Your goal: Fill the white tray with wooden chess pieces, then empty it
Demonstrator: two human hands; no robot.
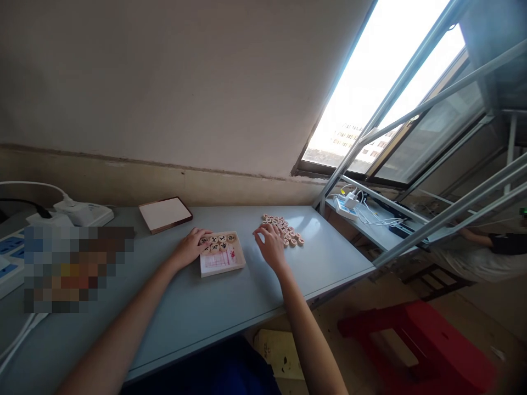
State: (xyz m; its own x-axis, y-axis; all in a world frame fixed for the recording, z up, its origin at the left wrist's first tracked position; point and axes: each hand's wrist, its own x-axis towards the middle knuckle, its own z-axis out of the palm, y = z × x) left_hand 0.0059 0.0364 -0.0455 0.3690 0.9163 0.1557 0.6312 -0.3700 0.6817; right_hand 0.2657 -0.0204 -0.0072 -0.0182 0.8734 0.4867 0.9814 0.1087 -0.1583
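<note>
A shallow open box [243, 258] lies on the grey-blue table, with round Chinese chess pieces [223, 239] in two rows along its far side and a pink-and-white printed paper showing in front of them. My left hand [190, 248] grips the box at its left edge, fingers over the rim. To the right of the box, my right hand [272, 240] is held with thumb and index finger curled together; whether a piece is between them is hard to see. Just beyond and beside this hand spreads a group of loose chess pieces [293, 235], partly hidden by it.
The box lid [165, 214] lies near the wall. Power strips [82, 211] with cables occupy the left side, beside a blurred patch. A metal bed frame [348, 164] rises at the table's right end; a red stool [428, 345] stands on the floor. Another person sits at far right.
</note>
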